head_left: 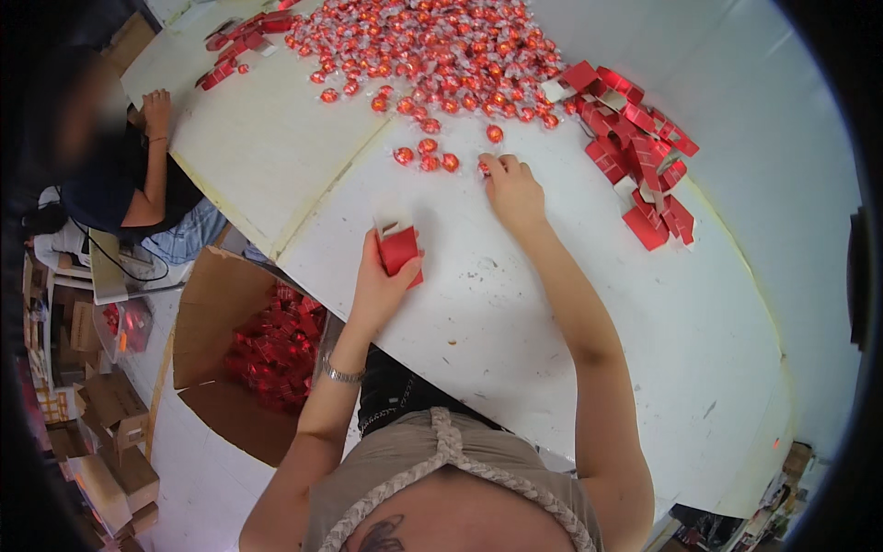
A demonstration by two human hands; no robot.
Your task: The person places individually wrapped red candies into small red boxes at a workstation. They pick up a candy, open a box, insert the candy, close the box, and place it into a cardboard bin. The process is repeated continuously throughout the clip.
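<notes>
Near the table's front edge, my left hand (379, 290) is closed around a small red cardboard box (399, 250), whose top flaps stand up. My right hand (515, 191) reaches farther out, its fingers curled at the tabletop. A red wrapped candy (483, 168) shows at its fingertips, partly hidden by them. Just left of it lie several loose candies (429, 163) in clear twisted wrappers, and one more candy (495, 134) sits just beyond the hand. Behind them spreads a big heap of the same candies (441, 51).
Folded red boxes (644, 152) are piled on the table's right side, with more red boxes (244, 46) at the far left. A large carton (207, 322) below the table's left edge holds many red boxes. Another person (138, 175) sits at the left, a hand on the table.
</notes>
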